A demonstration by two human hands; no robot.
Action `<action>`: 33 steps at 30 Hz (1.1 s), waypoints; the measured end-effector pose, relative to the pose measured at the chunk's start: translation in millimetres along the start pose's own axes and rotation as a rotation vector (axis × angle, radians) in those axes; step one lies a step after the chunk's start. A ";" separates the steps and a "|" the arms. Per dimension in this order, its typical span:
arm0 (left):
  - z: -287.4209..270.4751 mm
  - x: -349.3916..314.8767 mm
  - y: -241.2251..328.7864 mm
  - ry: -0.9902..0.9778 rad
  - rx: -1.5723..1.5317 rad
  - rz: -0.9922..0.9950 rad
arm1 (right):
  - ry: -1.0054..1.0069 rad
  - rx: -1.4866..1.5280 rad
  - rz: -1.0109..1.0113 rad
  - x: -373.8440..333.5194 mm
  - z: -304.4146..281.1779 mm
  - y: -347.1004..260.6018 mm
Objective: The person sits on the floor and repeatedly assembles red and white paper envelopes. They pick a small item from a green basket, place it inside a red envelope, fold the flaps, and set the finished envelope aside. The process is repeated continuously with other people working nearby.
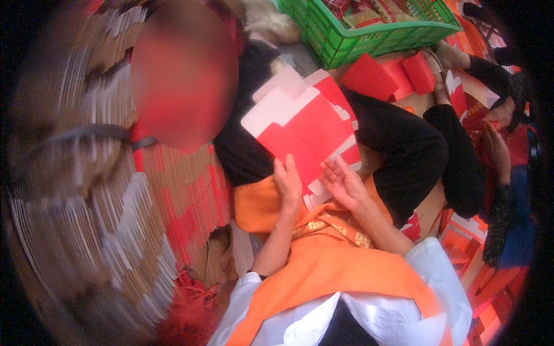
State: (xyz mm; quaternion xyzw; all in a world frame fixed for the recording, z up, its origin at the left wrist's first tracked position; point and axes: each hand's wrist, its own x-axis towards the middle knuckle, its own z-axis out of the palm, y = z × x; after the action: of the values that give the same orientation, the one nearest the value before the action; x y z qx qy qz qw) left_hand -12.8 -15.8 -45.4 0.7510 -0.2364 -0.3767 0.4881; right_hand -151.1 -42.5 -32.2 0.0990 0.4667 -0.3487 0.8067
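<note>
Lower red cartons (333, 87) partly hidden; green crate (369, 46) cut off above; cardboard stack (115, 242) at left blurred

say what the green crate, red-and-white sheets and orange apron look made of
Green crate: likely moulded plastic, slightly shiny, with slotted walls. Red-and-white sheets: probably matt card, flat with crisp cut flaps. Orange apron: seemingly fabric, dull, draping softly.

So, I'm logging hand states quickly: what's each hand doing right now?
Left hand: closed on the left edge of the red-and-white cardboard.
Right hand: open, fingers loosely curled at its lower right edge; contact unclear.
</note>
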 end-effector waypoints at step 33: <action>8.7 1.1 3.9 0.053 -0.360 0.159 | -0.018 0.069 -0.029 21.6 -14.0 -2.7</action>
State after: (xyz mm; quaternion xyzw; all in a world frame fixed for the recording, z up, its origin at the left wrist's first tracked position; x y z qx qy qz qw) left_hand -19.0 -23.1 -44.3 0.6401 -0.2109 -0.3533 0.6489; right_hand -155.5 -47.8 -57.1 0.1170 0.4486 -0.3771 0.8018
